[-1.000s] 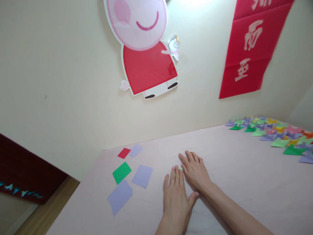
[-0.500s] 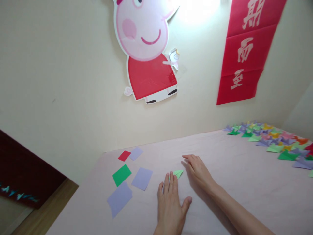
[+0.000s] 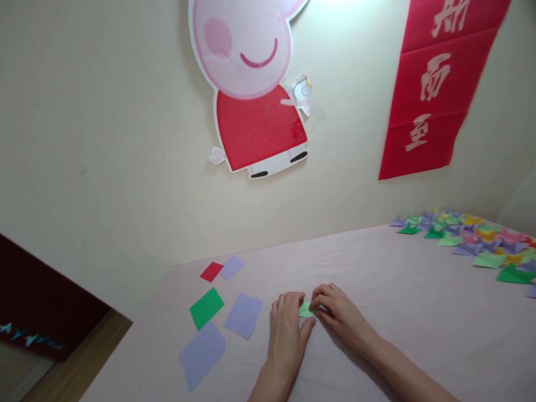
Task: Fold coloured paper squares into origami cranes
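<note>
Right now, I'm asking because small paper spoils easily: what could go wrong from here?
The pale green paper is small and sits between the left hand and right hand, so it might slip or crease crookedly. The nearest lilac sheet lies just left of the left hand, so a leftward sweep could nudge it.

On the pale wall (image 3: pixel 125 167) beyond my fingers (image 3: pixel 286 304) I see a pink pig cutout (image 3: pixel 255 131) in a red dress, its head cropped. To the right, well above my fingers, hangs a creased red banner (image 3: pixel 444 134) with pale characters. Well off to their left I make out a dark panel (image 3: pixel 46 290), small teal shapes (image 3: pixel 31 339) along its lower edge, beside brown flooring (image 3: pixel 98 349).
</note>
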`<action>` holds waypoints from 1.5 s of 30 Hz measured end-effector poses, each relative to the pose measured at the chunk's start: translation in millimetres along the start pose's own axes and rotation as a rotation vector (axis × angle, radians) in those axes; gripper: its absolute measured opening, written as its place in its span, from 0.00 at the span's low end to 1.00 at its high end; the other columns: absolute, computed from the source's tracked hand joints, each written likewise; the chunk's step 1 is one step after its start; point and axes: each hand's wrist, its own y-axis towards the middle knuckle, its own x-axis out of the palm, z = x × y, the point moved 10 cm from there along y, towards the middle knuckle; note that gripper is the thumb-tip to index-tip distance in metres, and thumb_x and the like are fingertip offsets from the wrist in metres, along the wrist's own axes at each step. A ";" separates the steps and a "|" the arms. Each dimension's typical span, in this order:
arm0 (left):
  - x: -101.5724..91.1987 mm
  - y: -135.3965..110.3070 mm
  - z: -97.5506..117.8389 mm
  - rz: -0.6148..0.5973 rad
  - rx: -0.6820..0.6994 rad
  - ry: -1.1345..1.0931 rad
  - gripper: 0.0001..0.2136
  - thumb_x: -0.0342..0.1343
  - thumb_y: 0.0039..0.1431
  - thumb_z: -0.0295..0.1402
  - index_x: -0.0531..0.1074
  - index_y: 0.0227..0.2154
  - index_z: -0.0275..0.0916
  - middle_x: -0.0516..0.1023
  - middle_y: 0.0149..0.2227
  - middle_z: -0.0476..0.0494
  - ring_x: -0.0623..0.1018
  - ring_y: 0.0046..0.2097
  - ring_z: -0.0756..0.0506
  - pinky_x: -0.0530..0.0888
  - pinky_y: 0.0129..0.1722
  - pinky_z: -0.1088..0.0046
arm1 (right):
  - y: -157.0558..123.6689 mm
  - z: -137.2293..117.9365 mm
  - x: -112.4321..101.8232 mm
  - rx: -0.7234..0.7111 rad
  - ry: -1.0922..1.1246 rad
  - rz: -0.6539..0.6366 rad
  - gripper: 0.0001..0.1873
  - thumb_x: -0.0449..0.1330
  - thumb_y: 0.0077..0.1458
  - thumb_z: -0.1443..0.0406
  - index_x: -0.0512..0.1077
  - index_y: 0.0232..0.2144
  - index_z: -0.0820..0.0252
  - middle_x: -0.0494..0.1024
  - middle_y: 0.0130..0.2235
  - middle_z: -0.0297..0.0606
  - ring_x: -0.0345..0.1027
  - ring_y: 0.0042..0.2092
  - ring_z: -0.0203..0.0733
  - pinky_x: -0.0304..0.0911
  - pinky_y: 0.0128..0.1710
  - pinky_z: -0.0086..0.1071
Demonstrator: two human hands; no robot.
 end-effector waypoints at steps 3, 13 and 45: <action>0.6 -1.3 -3.1 0.008 0.013 -0.032 0.17 0.57 0.57 0.22 0.68 0.48 0.42 0.74 0.46 0.44 0.70 0.48 0.41 0.65 0.48 0.62 | 0.5 2.7 0.8 0.017 0.027 -0.011 0.11 0.57 0.55 0.75 0.75 0.30 0.57 0.75 0.38 0.38 0.65 0.43 0.45 0.61 0.46 0.39; 1.3 -2.3 1.8 -0.001 0.078 -0.054 0.20 0.60 0.56 0.23 0.65 0.50 0.43 0.73 0.45 0.47 0.69 0.46 0.42 0.64 0.47 0.62 | 0.6 3.1 0.3 0.061 0.068 -0.036 0.10 0.57 0.54 0.74 0.74 0.30 0.56 0.74 0.40 0.38 0.64 0.45 0.46 0.59 0.48 0.41; -0.6 -4.4 -1.8 -0.029 0.086 -0.170 0.12 0.54 0.62 0.25 0.69 0.48 0.43 0.76 0.40 0.48 0.75 0.42 0.45 0.71 0.44 0.66 | -1.6 -7.7 -5.7 0.012 0.029 -0.120 0.07 0.60 0.54 0.73 0.73 0.33 0.57 0.74 0.35 0.35 0.64 0.41 0.44 0.58 0.45 0.38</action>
